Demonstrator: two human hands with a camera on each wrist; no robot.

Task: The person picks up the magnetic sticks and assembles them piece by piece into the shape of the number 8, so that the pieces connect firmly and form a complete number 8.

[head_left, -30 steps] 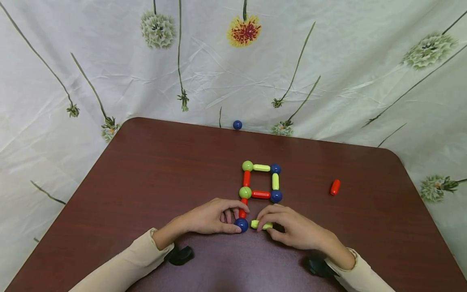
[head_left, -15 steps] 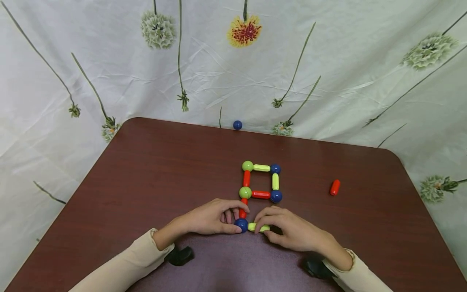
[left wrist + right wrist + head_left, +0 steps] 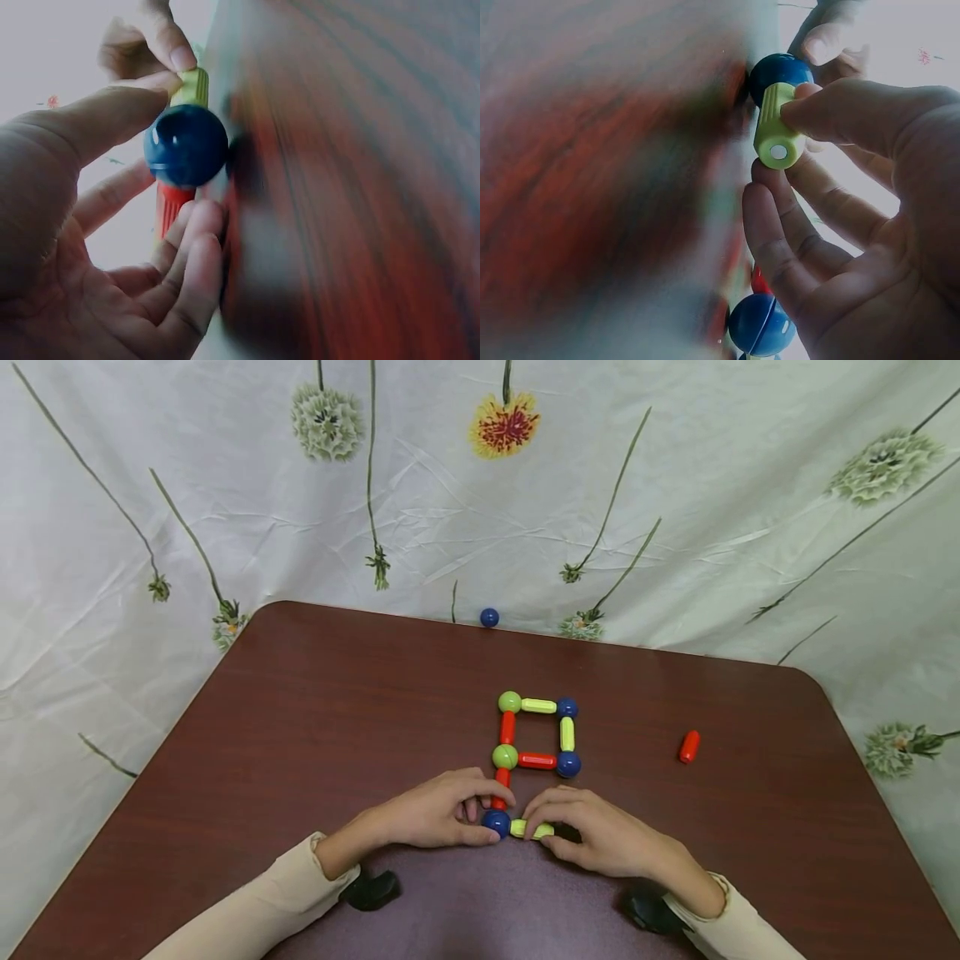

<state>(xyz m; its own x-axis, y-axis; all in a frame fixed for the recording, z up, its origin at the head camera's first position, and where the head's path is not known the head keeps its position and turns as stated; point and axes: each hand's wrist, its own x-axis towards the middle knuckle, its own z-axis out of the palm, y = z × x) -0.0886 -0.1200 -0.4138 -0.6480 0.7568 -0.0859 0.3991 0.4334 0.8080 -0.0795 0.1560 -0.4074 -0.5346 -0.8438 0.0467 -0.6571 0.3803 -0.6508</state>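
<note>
Near the table's front, a blue magnetic ball (image 3: 496, 824) sits at the lower end of a red rod (image 3: 502, 781). My left hand (image 3: 438, 810) holds that corner, thumb at the ball and fingers by the red rod. Between thumb and fingers, my right hand (image 3: 603, 831) pinches a yellow-green magnetic rod (image 3: 774, 124), its far end against the ball. Farther up, a square of rods joins two green balls (image 3: 505, 757) on its left and two blue balls (image 3: 568, 764) on its right. The red rod hangs from the square's lower left green ball.
A loose red rod (image 3: 689, 747) lies to the right on the dark wooden table (image 3: 360, 693). Another blue ball (image 3: 489, 617) rests at the far table edge, against a flowered cloth (image 3: 435, 502).
My right hand has moved slightly left with the yellow-green rod, closing the gap to the blue ball. The left hand has stayed almost in place.
</note>
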